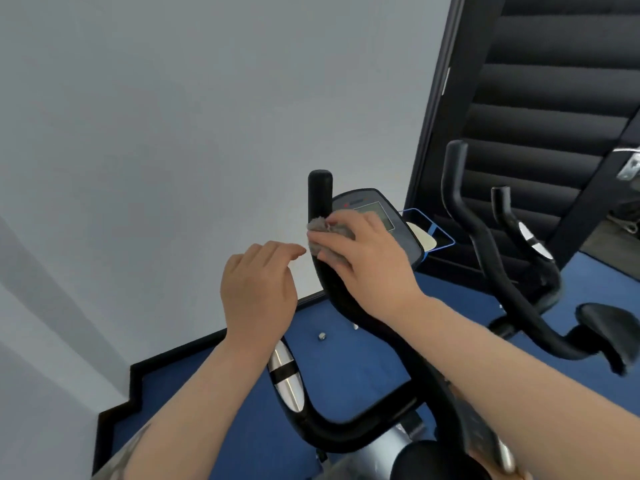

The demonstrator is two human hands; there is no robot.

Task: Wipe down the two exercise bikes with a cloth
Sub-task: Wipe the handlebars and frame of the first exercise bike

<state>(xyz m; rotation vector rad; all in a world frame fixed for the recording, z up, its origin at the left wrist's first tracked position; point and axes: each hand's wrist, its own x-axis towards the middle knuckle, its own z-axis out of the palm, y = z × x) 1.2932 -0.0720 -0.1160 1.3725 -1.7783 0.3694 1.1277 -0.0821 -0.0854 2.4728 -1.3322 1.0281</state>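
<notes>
Right hand (367, 261) wrapped around a grey cloth (320, 233), fingers curled so that the cloth is pressed against the upright black handlebar (320, 202) of the nearer exercise bike (332, 431). Left hand (258, 289) hovering just beside that handlebar, fingers relaxed and slightly bent, holding nothing and touching nothing. Console (398, 237) of the nearer bike partly hidden behind the right hand, its screen facing upward. Chrome grip sensor (285, 379) on the lower curve of the handlebar, below the left wrist. Second exercise bike (512, 271) standing to the right, well apart from both hands, on blue floor (349, 368) beside a pale wall (173, 133).
</notes>
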